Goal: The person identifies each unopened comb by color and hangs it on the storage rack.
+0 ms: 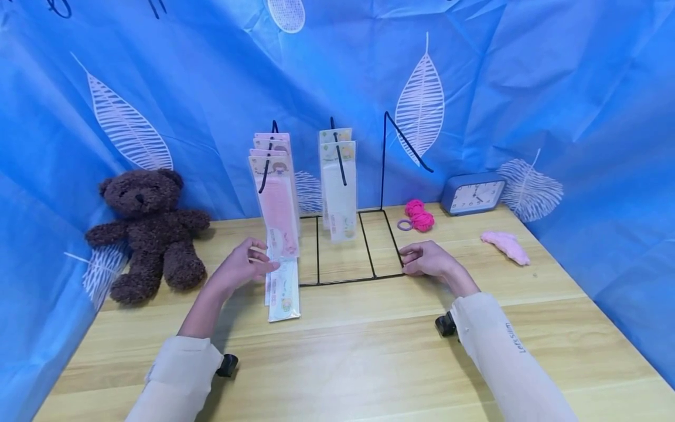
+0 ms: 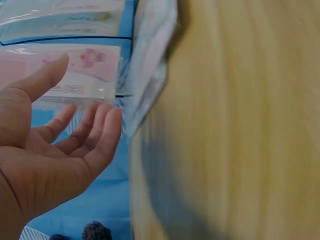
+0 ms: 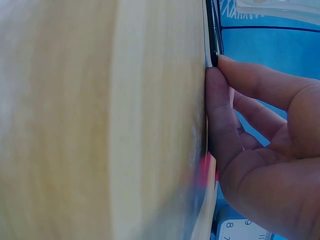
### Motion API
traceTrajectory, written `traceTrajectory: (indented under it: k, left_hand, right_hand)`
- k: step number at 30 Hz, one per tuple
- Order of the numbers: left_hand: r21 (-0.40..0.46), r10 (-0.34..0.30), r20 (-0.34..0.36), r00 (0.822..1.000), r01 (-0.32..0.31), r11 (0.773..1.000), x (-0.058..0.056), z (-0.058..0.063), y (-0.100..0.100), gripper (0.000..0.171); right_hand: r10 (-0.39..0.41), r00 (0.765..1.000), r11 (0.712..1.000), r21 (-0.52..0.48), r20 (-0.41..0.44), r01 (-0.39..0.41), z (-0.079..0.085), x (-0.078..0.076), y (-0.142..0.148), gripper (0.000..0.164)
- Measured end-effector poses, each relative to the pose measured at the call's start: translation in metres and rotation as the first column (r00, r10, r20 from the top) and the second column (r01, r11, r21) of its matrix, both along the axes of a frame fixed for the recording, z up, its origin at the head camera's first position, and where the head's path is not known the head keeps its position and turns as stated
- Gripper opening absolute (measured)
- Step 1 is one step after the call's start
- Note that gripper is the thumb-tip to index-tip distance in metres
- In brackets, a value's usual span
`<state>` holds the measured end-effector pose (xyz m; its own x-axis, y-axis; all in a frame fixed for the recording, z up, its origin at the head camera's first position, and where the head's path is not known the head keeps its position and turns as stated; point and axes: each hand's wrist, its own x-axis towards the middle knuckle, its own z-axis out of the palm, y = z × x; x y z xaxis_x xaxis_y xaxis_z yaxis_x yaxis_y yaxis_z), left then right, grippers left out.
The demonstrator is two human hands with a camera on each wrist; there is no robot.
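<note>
A black wire display rack stands on the table, with three upright hooks. My right hand pinches its front right corner between thumb and forefinger, as the right wrist view also shows. Pink flat plastic packets hang in a row from the left hook; white packets hang from the middle one. The right hook carries nothing. Below the pink row, pale packets lie on the table, partly covered by it. My left hand is beside these packets, its fingers loosely bent and nothing between them.
A brown teddy bear sits at the left against the blue curtain. Behind my right hand are bright pink yarn balls, a purple ring and a blue clock. A light pink fluffy piece lies farther right.
</note>
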<state>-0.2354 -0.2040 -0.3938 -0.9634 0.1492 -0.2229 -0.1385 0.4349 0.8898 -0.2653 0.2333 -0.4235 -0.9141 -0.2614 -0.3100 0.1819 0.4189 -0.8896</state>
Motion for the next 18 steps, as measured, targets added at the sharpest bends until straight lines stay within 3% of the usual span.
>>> traceTrajectory:
  k: [4,10,12,18]
  left_hand:
    - [-0.051,-0.028,0.072,0.997,0.032,0.998,0.003,-0.008,-0.001,0.076]
    - [-0.166,-0.086,0.015,0.996,0.087,0.982,0.009,-0.017,0.003,0.079]
    - [-0.231,-0.106,-0.019,0.994,0.099,0.968,0.011,-0.019,0.005,0.081]
    - [-0.438,-0.134,-0.074,0.988,0.089,0.895,0.013,-0.021,0.012,0.101]
  right_hand:
    - [-0.004,1.000,1.000,0.000,0.000,0.004,0.000,-0.001,-0.001,0.060]
    - [-0.007,1.000,1.000,0.003,0.005,0.007,0.000,-0.001,-0.002,0.060]
    - [-0.009,1.000,1.000,0.006,0.008,0.009,0.000,-0.001,-0.002,0.060]
    - [-0.014,1.000,1.000,0.008,0.010,0.014,-0.002,-0.001,-0.001,0.060]
